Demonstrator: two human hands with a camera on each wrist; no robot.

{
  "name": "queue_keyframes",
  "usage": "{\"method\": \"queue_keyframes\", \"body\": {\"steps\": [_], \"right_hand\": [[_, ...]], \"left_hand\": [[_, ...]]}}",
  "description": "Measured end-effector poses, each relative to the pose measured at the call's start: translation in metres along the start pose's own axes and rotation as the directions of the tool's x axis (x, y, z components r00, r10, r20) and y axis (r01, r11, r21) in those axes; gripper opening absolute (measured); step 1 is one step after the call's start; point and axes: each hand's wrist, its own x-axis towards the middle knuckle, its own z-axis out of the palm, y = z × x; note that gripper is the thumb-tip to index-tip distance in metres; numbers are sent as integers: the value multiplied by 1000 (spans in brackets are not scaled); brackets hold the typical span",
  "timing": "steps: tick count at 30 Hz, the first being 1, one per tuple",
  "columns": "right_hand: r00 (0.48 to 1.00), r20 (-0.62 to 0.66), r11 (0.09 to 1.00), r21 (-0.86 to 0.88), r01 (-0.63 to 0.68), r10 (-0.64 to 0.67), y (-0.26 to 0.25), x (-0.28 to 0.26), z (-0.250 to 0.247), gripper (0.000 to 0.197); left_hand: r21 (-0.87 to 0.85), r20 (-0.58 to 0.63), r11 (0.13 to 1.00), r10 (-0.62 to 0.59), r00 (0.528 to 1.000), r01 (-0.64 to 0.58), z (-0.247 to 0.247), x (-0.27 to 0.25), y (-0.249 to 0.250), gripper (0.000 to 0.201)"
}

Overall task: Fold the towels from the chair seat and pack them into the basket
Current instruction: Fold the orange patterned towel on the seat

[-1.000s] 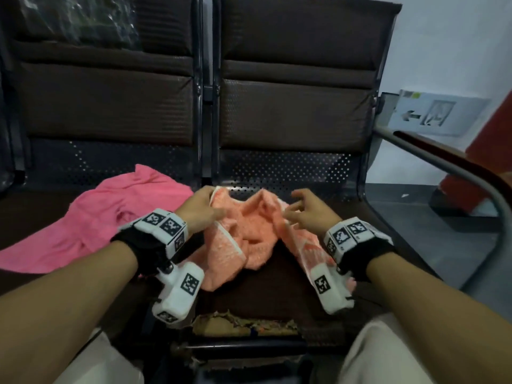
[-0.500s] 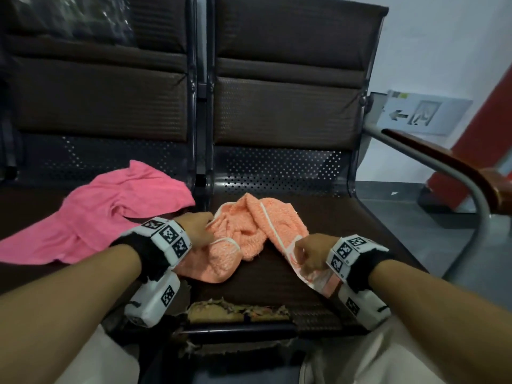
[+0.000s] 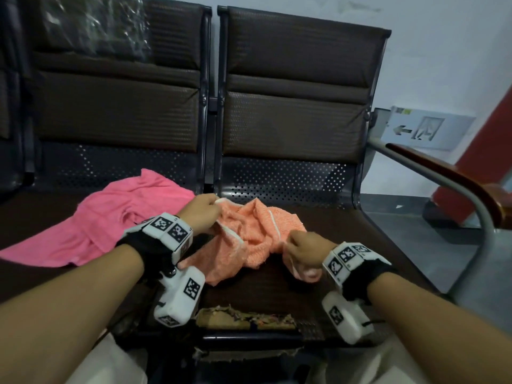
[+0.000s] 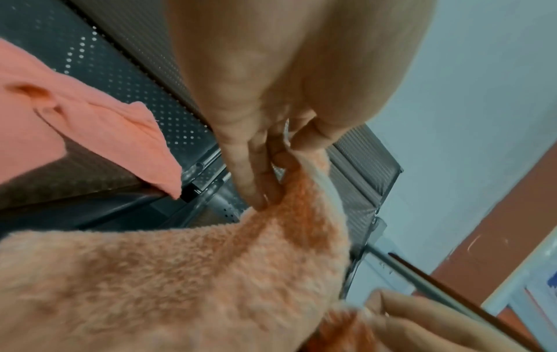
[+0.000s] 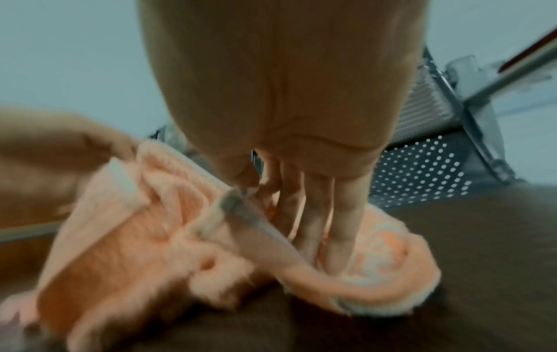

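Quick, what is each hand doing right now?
Left hand: pinching the white edge of the orange towel.
Right hand: gripping the same towel's edge nearer the person.

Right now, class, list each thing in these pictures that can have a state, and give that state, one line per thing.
orange towel: crumpled, unfolded, on the right chair seat, held at two edges.
pink towel: spread loosely, unfolded, on the left chair seat, untouched.
left hand: pinches the orange towel's edge.
right hand: pinches the orange towel's white-banded edge.
chair seat: front padding torn.
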Motion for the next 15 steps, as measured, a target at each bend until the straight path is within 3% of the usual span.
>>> {"method": "queue_keyframes", "body": {"steps": [3,6,8,9,11,12,15], "right_hand": [[962,-273,937,330,112,-19,-19,20,-9,13],[912,-411,787,558,262,-12,-34,34,-16,12],[907,-419,689,645,332,-45,-39,39,-19,14],[907,-411,667,651,362,-90,-41,41,-18,25],[913,-343,655,642,399,-220,-48,42,-14,49],[913,-293,671,620,407,-284,-52,42,-12,52],[918,-168,769,505,392,-359,-60,47,-7,29]], "left_hand": [[-243,-37,969,28,999,-36,-1,-1,15,29],[-243,-31,967,70,997,-75,-1,-2,21,23],[-112,-18,986,125,992,-127,-2,-1,22,18],[-33,-1,987,159,987,-159,-3,-1,23,19],[59,58,977,203,977,-207,-4,-1,23,21],[71,96,972,216,972,-223,-5,-2,22,22],[81,190,963,240,952,-259,-6,-1,18,16]]}}
